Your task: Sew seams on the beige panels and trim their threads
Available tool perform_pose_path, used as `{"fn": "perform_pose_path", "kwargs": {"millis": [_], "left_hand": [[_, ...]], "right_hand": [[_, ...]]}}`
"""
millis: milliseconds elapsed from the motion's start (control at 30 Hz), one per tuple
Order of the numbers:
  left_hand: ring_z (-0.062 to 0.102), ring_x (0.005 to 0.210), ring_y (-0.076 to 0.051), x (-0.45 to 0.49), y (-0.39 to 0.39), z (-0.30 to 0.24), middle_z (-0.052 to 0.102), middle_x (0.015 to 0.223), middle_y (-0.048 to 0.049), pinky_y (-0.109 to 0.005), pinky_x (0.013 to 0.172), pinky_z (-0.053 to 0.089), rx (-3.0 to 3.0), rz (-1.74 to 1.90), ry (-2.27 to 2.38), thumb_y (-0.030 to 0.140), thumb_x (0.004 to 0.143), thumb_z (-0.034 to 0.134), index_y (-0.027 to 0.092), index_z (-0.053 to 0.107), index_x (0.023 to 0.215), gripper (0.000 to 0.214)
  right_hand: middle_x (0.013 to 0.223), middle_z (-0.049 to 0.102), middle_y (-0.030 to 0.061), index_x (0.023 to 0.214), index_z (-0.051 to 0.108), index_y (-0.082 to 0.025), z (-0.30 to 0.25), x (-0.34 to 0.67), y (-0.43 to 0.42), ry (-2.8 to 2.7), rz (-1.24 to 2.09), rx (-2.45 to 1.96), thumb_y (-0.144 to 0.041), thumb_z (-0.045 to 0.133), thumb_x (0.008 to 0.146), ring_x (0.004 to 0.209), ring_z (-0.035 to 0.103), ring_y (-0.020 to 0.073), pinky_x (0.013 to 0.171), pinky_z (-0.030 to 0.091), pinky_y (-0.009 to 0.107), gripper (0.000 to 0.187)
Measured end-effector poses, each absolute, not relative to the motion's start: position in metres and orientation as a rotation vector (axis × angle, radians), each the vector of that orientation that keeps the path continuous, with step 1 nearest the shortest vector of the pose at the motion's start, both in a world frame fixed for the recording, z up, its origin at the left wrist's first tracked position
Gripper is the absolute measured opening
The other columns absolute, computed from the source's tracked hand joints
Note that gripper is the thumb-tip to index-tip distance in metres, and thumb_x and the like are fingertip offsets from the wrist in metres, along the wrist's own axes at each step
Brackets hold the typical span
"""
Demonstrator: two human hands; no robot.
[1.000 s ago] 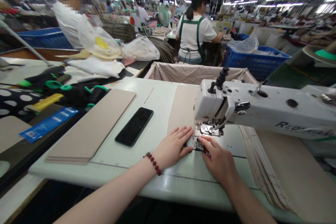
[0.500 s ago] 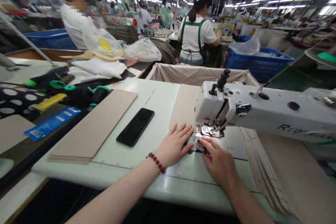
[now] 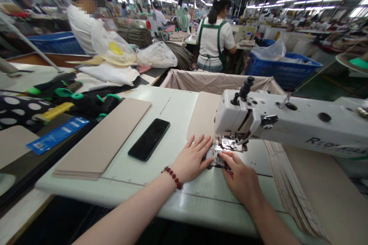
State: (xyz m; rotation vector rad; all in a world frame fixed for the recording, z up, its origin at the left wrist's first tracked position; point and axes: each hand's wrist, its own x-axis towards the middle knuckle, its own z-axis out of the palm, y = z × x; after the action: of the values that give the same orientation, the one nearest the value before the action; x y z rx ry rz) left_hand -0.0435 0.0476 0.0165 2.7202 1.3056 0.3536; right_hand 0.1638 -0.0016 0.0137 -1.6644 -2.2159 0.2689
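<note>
My left hand (image 3: pixel 193 159), with a dark red bead bracelet (image 3: pixel 174 178) at the wrist, lies flat with fingers stretched out. Its fingertips touch the near edge of a beige panel (image 3: pixel 201 115), which runs under the head of a white sewing machine (image 3: pixel 232 113). Close by on the right, my right hand (image 3: pixel 241 174) is curled at the metal plate (image 3: pixel 215 157) in front of the presser foot (image 3: pixel 231 144). A small dark reddish thing shows under its fingers, mostly hidden, so I cannot tell what it is.
A black phone (image 3: pixel 149 139) lies left of my hands, beside a stack of beige panels (image 3: pixel 106 138). More layered pieces (image 3: pixel 293 187) hang at the right. Thread spools (image 3: pixel 110 103) and a blue packet (image 3: pixel 57 134) are further left. A cloth-lined bin (image 3: pixel 184 80) stands behind the table.
Both hands and the panel stay in nearly the same place. The view has shifted very slightly. In the background, the person with green apron straps has lowered an arm.
</note>
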Motion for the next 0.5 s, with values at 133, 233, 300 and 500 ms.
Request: {"fn": "perform_pose_path", "kwargs": {"millis": [133,233,300,500], "left_hand": [[0.017,0.145,-0.023,-0.0434,0.0476,0.0166,0.025,0.156,-0.0041,-0.045,0.117,0.013,2.714,0.357,1.305,0.053,0.098,0.031,0.022,0.022,0.151,0.062],[0.017,0.145,-0.023,-0.0434,0.0478,0.0167,0.025,0.156,-0.0039,-0.044,0.117,0.013,2.707,0.362,1.305,0.052,0.098,0.032,0.022,0.022,0.151,0.062],[0.017,0.145,-0.022,-0.0434,0.048,0.0165,0.026,0.156,-0.004,-0.044,0.117,0.013,2.703,0.365,1.305,0.052,0.098,0.032,0.022,0.022,0.151,0.062],[0.019,0.144,-0.022,-0.0439,0.0496,0.0162,0.027,0.155,-0.0036,-0.044,0.117,0.013,2.698,0.368,1.298,0.053,0.097,0.034,0.023,0.023,0.151,0.062]], "right_hand": [[0.136,0.052,-0.002,0.131,0.049,-0.03,0.0128,0.1634,-0.0024,-2.225,0.248,-1.664,-0.018,0.051,0.088,0.104,0.063,0.0204,0.079,0.055,0.034,0.045],[0.136,0.053,-0.0009,0.131,0.05,-0.03,0.0124,0.1636,-0.003,-2.224,0.235,-1.658,-0.018,0.051,0.088,0.104,0.063,0.0202,0.078,0.055,0.033,0.044],[0.136,0.053,-0.0003,0.13,0.05,-0.029,0.0122,0.1636,-0.003,-2.221,0.226,-1.654,-0.018,0.051,0.088,0.105,0.063,0.02,0.078,0.055,0.032,0.044],[0.135,0.053,-0.0004,0.131,0.049,-0.029,0.0133,0.1617,-0.0026,-2.228,0.207,-1.669,-0.018,0.052,0.088,0.105,0.063,0.0198,0.077,0.055,0.031,0.044]]}}
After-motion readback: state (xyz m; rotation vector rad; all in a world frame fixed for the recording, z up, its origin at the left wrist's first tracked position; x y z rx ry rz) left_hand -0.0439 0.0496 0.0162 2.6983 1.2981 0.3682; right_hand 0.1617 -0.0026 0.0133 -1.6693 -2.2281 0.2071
